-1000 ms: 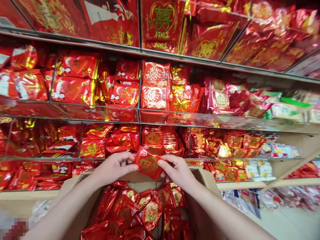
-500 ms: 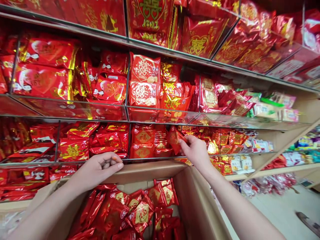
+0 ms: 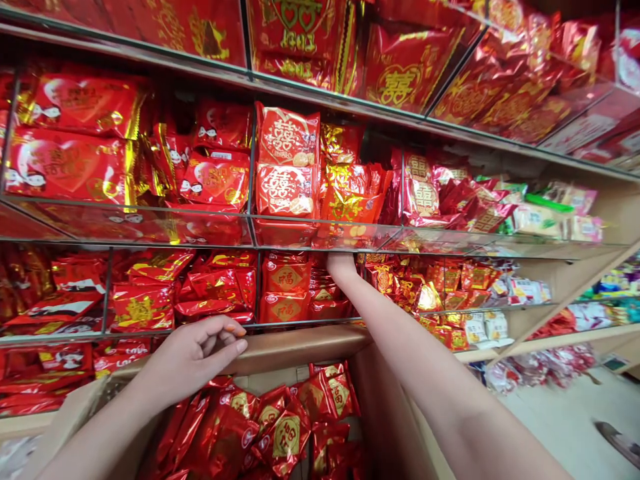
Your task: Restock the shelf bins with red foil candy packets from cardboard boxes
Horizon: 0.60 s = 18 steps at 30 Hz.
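My right hand (image 3: 343, 265) reaches into the lower shelf compartment, beneath the clear ledge; its fingers are hidden, so what they hold cannot be seen. Beside it on the left stand stacked red packets with gold diamonds (image 3: 285, 293). My left hand (image 3: 210, 350) hovers over the left part of the cardboard box's far edge (image 3: 305, 343), fingers loosely curled, thumb apart from them, with nothing in it. Below, red packets with round gold labels (image 3: 287, 437) lie in the open box.
Shelves above hold large red bags (image 3: 400, 70) and stacked red packs (image 3: 75, 167) behind clear fronts and dividers. A wooden shelf side slants down at the right, with pale floor (image 3: 555, 413) beyond. A dark object (image 3: 620, 443) lies at the lower right.
My right hand has moved left and deeper into the compartment; the red packet it held at the shelf front is out of sight. My left hand has dropped slightly.
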Tool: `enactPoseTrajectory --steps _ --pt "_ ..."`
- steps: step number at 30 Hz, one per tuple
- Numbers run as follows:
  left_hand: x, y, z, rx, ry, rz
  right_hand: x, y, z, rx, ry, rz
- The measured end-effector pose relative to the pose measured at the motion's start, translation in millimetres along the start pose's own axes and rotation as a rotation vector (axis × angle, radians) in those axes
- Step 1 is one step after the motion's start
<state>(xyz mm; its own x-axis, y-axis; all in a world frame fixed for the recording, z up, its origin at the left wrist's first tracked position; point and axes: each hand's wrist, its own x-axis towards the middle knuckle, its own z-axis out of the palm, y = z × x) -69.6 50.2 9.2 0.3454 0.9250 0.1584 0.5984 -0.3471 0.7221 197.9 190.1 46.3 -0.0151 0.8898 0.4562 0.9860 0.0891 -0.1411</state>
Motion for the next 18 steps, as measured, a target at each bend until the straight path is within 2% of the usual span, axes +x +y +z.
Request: enactPoseTrajectory --steps 3,8,18 --pt "0 -3 0.3 0.025 -0.007 -0.008 2 7 13 0.04 0.044 0.118" --pt "-1 -7 1.9 0.055 0.023 -0.022 -3 14 27 0.111 0.074 0.199" --pt "-5 2 10.2 0.045 0.136 0.016 -17 15 26 0.156 0.009 0.239"
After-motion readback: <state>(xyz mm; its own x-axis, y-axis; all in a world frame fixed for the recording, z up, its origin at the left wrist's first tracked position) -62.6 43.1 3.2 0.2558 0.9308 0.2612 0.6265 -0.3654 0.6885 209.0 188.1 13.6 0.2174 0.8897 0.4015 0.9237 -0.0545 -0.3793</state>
